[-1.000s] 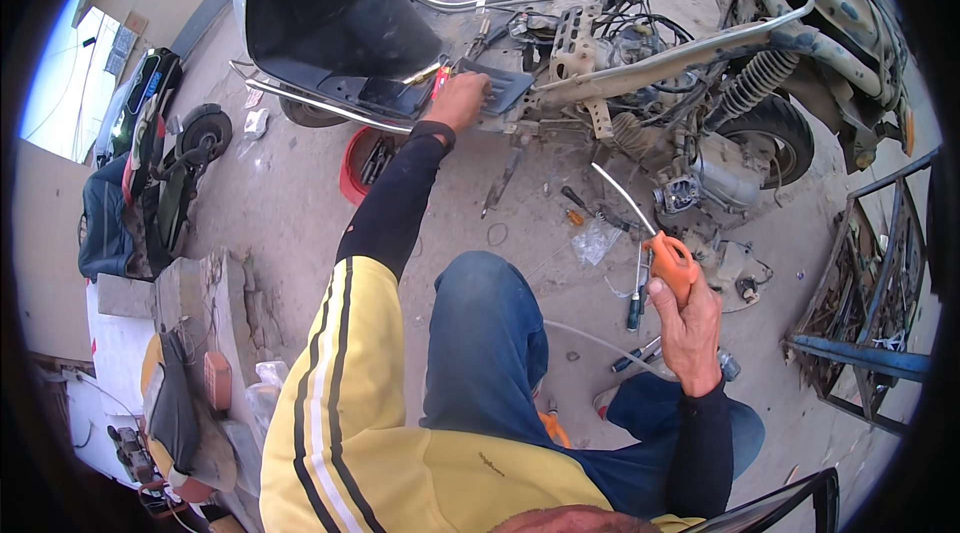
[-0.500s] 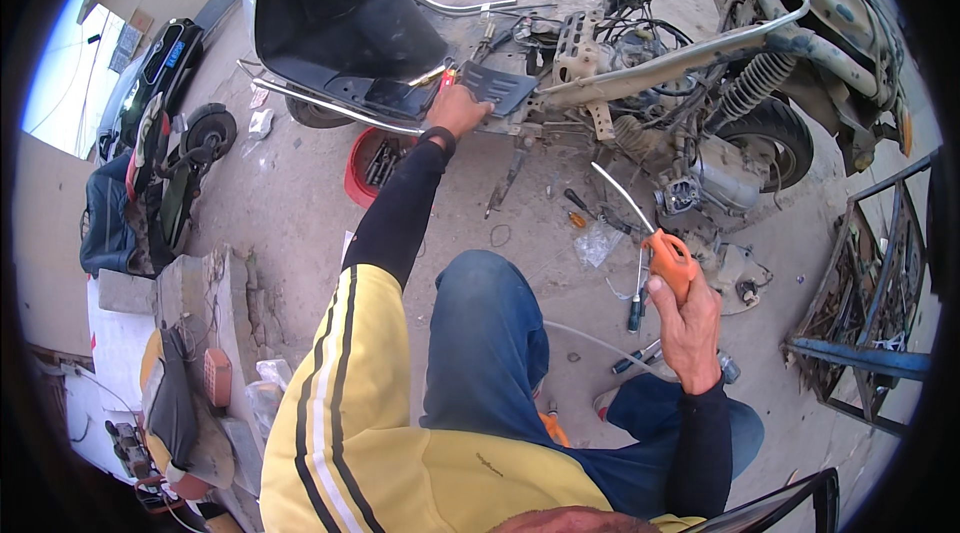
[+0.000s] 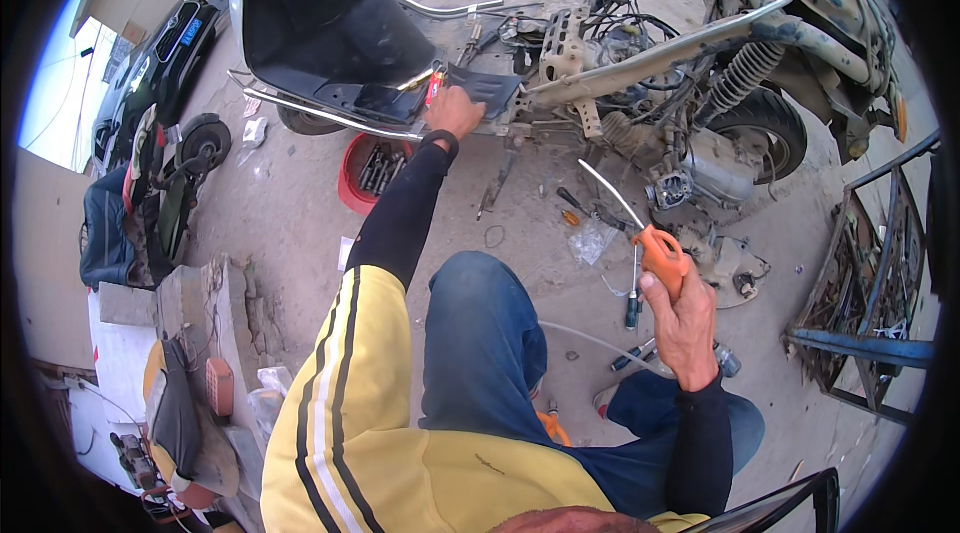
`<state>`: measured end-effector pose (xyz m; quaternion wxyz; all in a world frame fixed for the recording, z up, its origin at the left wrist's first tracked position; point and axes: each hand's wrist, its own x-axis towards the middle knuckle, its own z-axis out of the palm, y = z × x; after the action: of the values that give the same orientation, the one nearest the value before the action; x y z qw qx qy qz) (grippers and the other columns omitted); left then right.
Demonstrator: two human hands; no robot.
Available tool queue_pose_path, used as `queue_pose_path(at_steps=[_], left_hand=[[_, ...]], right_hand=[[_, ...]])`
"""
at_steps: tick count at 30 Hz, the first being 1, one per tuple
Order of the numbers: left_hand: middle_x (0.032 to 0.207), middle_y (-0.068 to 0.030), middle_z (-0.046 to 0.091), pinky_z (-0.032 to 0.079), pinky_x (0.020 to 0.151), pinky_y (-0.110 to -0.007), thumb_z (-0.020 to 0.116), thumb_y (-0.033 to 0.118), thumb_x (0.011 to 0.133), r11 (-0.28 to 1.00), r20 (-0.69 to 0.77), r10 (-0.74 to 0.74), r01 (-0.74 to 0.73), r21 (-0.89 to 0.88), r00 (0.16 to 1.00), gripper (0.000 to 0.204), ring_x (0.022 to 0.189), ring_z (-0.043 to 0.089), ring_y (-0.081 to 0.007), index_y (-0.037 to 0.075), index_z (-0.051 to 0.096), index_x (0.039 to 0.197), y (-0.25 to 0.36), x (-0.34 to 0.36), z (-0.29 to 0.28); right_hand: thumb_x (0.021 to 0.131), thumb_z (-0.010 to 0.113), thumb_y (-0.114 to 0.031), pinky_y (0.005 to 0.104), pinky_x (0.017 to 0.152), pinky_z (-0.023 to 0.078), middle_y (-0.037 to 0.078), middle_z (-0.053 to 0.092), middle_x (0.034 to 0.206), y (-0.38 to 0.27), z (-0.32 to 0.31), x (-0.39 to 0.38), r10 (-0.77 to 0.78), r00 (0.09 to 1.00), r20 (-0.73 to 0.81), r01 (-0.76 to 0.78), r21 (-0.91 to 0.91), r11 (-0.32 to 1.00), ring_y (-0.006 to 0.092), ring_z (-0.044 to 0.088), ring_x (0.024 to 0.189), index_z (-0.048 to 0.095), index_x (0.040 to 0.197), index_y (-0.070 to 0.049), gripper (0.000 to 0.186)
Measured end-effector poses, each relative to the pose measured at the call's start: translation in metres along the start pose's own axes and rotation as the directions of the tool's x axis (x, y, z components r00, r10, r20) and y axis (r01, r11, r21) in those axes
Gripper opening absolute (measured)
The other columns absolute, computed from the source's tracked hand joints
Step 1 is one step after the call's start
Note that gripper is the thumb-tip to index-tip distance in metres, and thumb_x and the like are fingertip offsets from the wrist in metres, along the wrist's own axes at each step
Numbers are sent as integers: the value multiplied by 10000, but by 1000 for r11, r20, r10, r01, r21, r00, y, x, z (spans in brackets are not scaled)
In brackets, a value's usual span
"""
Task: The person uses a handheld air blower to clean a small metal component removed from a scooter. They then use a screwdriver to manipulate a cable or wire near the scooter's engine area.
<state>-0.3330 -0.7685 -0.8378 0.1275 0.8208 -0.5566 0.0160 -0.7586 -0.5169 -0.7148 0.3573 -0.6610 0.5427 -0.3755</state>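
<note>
My left hand [image 3: 455, 115] reaches forward over the scooter's floorboard, its fingers closed at a small red tube-like item [image 3: 436, 87]; their tips are partly hidden. Beside that hand lies a dark ribbed plastic panel [image 3: 488, 93]. In my right hand [image 3: 684, 325] is an orange air blow gun [image 3: 662, 258], gripped by its handle, its thin curved metal nozzle pointing up and left. The stripped scooter [image 3: 640, 83] stands across the far side, with frame, wiring and engine exposed.
A red bowl [image 3: 350, 178] of metal tools sits below the floorboard. Screwdrivers [image 3: 632, 308], a plastic bag [image 3: 592, 241] and a removed metal cover [image 3: 728, 268] lie on the ground. A rusty metal rack [image 3: 860, 345] stands at right; another scooter [image 3: 160, 188] and concrete blocks [image 3: 185, 303] are at left.
The view has shifted slightly, moving the scooter a little left in the picture. More of the red item shows above my left fingers. My right hand still holds the blow gun.
</note>
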Motion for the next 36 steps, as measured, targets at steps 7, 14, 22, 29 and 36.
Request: queue_pose_path(at_steps=[7,14,22,29,36], left_hand=[[973,-217,770,568,879,-466,802,366,818,987,6,27,-26,-157,1000,353,979,737,-385,30,806,926,-5,2,-1],[962,-190,783,566,884,-431,817,351,822,967,70,-13,30,-253,998,348,968,751,-355,36,817,970,-34,11,-8],[963,-195,781,569,881,-431,837,372,794,969,104,38,-11,-247,994,378,956,751,-350,37,820,968,-26,-17,-13],[950,-201,778,576,868,-432,863,362,771,978,27,62,-55,-200,998,399,939,753,-353,32,815,989,-22,-23,1],[956,-204,777,576,864,-437,861,337,769,973,21,55,-49,-225,998,365,936,753,-354,44,819,983,-16,-26,3]], right_hand=[[958,715,-161,399,637,481,174,619,724,0,2,0,-25,999,-22,25,5,1000,349,597,636,655,1218,-2,310],[966,705,-167,397,632,483,165,633,725,2,3,0,-1,1000,1,1,4,1000,345,597,621,652,1217,-5,304],[970,705,-178,401,620,472,172,604,708,-1,4,1,-5,1000,9,5,6,1000,332,571,606,651,1215,0,307],[971,705,-174,397,624,471,166,593,703,-3,3,0,9,1000,13,-9,1,1000,326,560,605,654,1209,-1,299],[970,704,-171,394,634,478,161,630,747,-1,3,0,1,1000,6,-1,27,1000,323,593,631,658,1198,-5,286]])
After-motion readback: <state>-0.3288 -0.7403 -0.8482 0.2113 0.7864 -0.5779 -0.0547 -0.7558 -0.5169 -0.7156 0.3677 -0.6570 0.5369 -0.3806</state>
